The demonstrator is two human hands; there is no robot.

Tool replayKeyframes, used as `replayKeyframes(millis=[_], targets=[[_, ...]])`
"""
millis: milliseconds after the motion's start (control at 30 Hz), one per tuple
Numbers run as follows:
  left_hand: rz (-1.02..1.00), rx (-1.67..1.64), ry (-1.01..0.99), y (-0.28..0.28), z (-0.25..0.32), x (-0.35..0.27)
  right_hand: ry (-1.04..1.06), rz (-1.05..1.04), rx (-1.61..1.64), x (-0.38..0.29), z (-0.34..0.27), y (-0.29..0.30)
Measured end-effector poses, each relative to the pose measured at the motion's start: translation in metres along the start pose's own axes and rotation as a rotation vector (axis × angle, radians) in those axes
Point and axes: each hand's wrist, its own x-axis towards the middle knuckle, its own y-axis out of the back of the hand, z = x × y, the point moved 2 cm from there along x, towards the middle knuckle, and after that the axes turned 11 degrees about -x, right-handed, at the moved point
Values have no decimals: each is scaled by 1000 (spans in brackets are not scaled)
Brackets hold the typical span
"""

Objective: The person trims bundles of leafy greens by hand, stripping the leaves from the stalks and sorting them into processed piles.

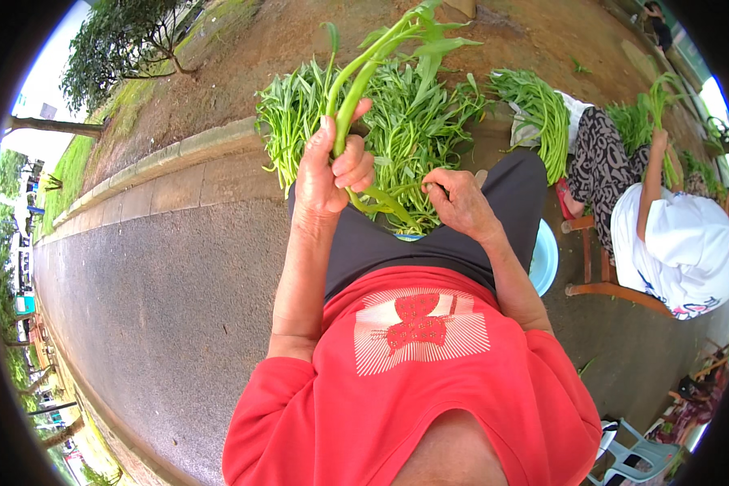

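In the head view, my left hand (335, 161) is raised and closed round several long green stems of leafy water spinach (355, 85), whose leaves point up and away from me. Their lower ends bend down below the fist towards my lap. My right hand (462, 200), to the right and a little lower, has thumb and forefinger pinched at a thin stem (410, 188) near those lower ends. Beyond my knees lies a big heap of the same greens (407, 121), with another bunch (291, 115) at its left.
A light blue basin (544, 258) stands by my right thigh. More greens (537, 115) lie on pale sheeting at the right. A seated person in a white shirt (674, 243) holds a bunch there, on a wooden chair (619, 293). A stone kerb (176, 152) runs along the left.
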Motion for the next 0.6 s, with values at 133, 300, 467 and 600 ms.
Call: replayKeyframes(millis=[133, 300, 467, 600], targets=[[-11, 36, -18, -8, -9, -4, -276, 70, 301, -3, 21, -11], [-76, 84, -19, -10, -12, -8, -647, 111, 1076, -8, 46, -15], [-72, -111, 62, -7, -19, -6, -490, -49, 1084, 6, 24, -12], [-66, -271, 102, 2, -19, 0, -229, -113, 803, 19, 17, -10]])
